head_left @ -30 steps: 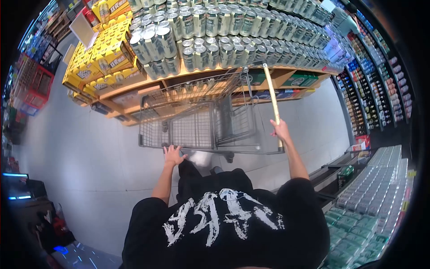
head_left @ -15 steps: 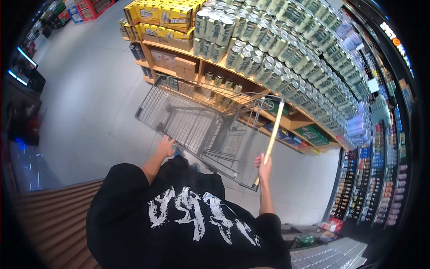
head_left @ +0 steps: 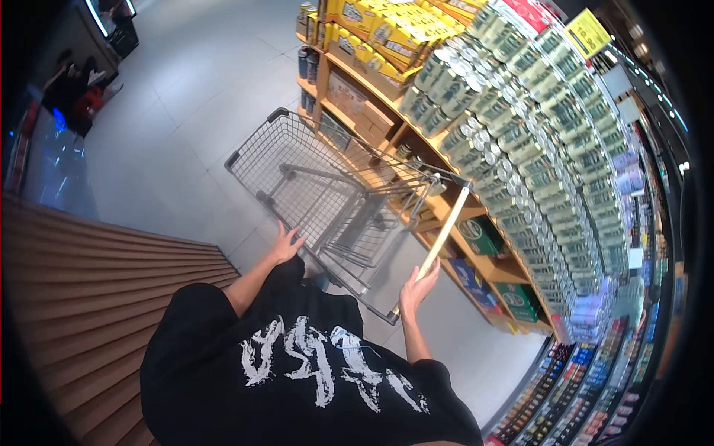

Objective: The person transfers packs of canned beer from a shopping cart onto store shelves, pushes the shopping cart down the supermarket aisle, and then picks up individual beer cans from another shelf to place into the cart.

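Note:
A wire shopping cart (head_left: 297,152) stands in front of me, tilted across the view, its basket bare of goods. Near the cart's near side rim is my left hand (head_left: 285,244), fingers spread apart; whether the fingertips touch the wire I cannot tell. The cart's pale yellow handle (head_left: 446,230) runs along its right end. Around the lower part of that handle my right hand (head_left: 419,288) is closed, the palm partly hidden.
A wooden display shelf (head_left: 387,82) holds stacked green cans (head_left: 528,149) and yellow boxes (head_left: 401,30) close beside the cart. A slatted brown wall (head_left: 111,275) runs along my left. Seated at the far left is a person (head_left: 78,89). Grey tiles (head_left: 171,97) cover the floor.
The view and the cart have turned relative to the shelf, which now sits further right and nearer. My left hand's fingers have spread from the cart rim. My right hand stays on the handle.

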`<state>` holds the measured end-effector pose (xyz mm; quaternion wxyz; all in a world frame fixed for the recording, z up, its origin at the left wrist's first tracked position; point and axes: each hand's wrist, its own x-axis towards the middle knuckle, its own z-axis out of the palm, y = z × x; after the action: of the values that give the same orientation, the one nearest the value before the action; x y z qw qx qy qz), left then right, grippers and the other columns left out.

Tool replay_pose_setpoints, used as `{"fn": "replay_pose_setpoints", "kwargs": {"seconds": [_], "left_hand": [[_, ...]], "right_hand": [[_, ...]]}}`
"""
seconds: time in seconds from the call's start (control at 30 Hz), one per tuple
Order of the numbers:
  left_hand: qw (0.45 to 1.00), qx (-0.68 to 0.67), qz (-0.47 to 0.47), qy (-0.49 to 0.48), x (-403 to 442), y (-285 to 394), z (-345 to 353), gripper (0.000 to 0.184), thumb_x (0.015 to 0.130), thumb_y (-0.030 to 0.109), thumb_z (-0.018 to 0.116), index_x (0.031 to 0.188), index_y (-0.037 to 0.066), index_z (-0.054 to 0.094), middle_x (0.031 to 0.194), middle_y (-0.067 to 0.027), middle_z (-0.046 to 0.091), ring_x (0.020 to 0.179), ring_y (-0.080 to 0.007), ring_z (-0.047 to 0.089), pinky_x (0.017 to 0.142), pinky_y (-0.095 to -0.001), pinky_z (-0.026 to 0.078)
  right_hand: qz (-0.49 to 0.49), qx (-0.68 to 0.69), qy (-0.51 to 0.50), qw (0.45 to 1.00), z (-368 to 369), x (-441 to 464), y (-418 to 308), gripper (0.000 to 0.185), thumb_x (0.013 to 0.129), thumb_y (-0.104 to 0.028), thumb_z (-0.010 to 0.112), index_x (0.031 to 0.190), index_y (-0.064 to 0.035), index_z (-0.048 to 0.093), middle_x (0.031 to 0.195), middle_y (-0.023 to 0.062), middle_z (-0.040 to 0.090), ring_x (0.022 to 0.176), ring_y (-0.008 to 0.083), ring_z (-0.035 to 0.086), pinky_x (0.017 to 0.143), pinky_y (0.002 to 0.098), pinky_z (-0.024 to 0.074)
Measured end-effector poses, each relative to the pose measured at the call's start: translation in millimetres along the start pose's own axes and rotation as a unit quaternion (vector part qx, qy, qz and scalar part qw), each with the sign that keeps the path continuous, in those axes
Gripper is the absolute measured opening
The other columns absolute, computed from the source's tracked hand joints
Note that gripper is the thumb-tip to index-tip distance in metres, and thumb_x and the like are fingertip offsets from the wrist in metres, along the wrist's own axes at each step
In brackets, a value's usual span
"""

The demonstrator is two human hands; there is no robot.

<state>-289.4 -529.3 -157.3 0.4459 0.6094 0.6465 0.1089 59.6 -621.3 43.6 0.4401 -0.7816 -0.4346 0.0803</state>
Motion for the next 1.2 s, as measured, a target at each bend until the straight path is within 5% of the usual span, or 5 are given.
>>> {"fn": "replay_pose_setpoints", "kwargs": {"seconds": [0.27,0.6,0.8,1.0,1.2], "left_hand": [[0.994,-0.069,-0.087,0.004,33.3,-29.1,-43.9,0.073,0.09,0.053,0.055,0.152,0.03,0.023,0.154,-0.0189,-0.028,0.145,-0.0366,0.018,0.114,-0.0607,0.009],[0.965,-0.24,0.02,0.102,142.7,-118.6,-121.9,0.084,0.085,0.019,0.069,0.152,0.01,0.021,0.152,-0.0221,-0.031,0.146,-0.0369,0.012,0.115,-0.0418,0.026],[0.949,-0.207,0.007,0.239,168.6,-103.9,-219.1,0.086,0.08,0.007,0.067,0.152,0.014,0.022,0.156,-0.0278,0.0,0.143,-0.043,0.018,0.115,-0.043,0.025],[0.935,-0.142,0.199,0.259,132.3,28.6,-279.9,0.069,0.082,0.009,0.063,0.145,0.012,0.035,0.141,-0.0252,0.041,0.134,-0.04,0.037,0.109,-0.0442,0.033],[0.964,0.048,0.257,0.056,102.1,91.2,-298.5,0.064,0.09,0.037,0.057,0.145,0.012,0.037,0.143,-0.022,0.041,0.138,-0.0379,0.032,0.11,-0.0547,0.028]], "right_hand": [[-0.129,-0.045,-0.1,0.986,72.3,17.5,-43.1,0.031,0.089,0.009,0.046,0.103,-0.0094,0.066,0.152,0.0191,0.031,0.146,0.0401,0.014,0.116,0.046,0.0201],[-0.115,0.004,-0.138,0.984,184.5,20.8,-128.9,0.013,0.086,-0.003,0.059,0.095,-0.0074,0.068,0.144,0.018,0.045,0.144,0.0403,0.019,0.115,0.0453,0.0232],[-0.205,-0.136,-0.24,0.939,235.2,-12.5,-193.8,0.016,0.085,-0.016,0.064,0.097,-0.0131,0.073,0.14,0.021,0.047,0.142,0.0396,0.024,0.115,0.0483,0.0249],[-0.308,-0.155,-0.402,0.848,266.0,-29.3,-279.8,0.022,0.084,-0.022,0.067,0.102,-0.0106,0.072,0.114,0.0221,0.065,0.125,0.0394,0.05,0.106,0.044,0.04],[-0.32,0.024,-0.601,0.732,318.3,10.6,-369.6,0.019,0.084,-0.018,0.067,0.094,-0.0031,0.072,0.081,0.0166,0.07,0.07,0.0302,0.068,0.069,0.038,0.0542]]}}
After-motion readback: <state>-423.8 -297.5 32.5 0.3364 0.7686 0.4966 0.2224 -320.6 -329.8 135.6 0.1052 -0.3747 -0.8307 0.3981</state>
